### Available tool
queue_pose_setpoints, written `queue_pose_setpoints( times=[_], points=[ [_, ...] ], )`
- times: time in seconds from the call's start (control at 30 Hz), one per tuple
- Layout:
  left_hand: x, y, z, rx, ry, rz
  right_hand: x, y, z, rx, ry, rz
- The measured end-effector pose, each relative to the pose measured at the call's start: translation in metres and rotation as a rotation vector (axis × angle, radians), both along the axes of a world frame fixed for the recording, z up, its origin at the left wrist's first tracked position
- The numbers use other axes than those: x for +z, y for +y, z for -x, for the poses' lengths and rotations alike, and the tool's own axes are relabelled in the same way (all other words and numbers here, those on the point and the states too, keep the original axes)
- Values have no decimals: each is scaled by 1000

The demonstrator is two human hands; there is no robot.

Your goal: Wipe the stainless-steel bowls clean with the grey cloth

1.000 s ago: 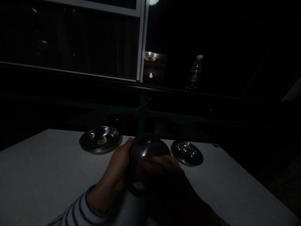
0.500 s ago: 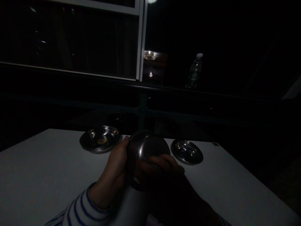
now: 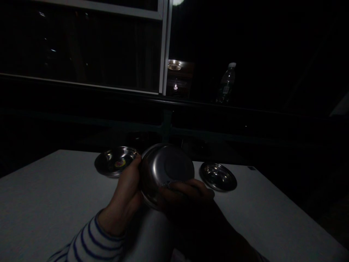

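Metal bowl [image 3: 174, 162], one — tilted, underside showing, held over the near surface [image 3: 68, 189], between left dish [image 3: 106, 163] and right dish [image 3: 218, 178]. My left grip [image 3: 124, 198] is closed on its left rim; my right grip [image 3: 188, 196] holds a crinkled pad [image 3: 168, 184] (wire, perhaps) against it. Likely light, stiff, sturdy — slippery if wet; best held by the rim.

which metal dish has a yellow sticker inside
The left dish, beyond the left hand, has the sticker; none shows in the right dish or on the held bowl.
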State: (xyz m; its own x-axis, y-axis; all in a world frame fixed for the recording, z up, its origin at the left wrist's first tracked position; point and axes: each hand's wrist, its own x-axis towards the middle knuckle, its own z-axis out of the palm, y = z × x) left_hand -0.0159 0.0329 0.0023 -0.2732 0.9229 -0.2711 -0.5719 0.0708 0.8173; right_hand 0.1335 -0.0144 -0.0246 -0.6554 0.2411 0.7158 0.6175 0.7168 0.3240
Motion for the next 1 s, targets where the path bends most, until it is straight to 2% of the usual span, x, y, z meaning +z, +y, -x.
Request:
queue_pose_setpoints(
  times=[0.27, 0.4, 0.47, 0.67, 0.87, 1.0],
  points=[
    [-8, -5, -10, -100, -39, 21, -3, -2, 4, -15, -28, 49],
    [-6, -3, -8, -3, -2, -26, -3, -4, 5, -33, -16, 25],
    [-7, -2, -5, 6, 20, -40, -3, -4, 6, -31, -28, 11],
    [-13, -6, -11, -61, 308, -94, 1, 0, 1, -31, 47, -22],
    [-4, -14, -17, -124, 347, -51, 8, 0, -5, -113, 112, -62],
    [1, -15, -14, -134, 415, -103, 3, -3, 2, -49, 81, -39]
  ],
)
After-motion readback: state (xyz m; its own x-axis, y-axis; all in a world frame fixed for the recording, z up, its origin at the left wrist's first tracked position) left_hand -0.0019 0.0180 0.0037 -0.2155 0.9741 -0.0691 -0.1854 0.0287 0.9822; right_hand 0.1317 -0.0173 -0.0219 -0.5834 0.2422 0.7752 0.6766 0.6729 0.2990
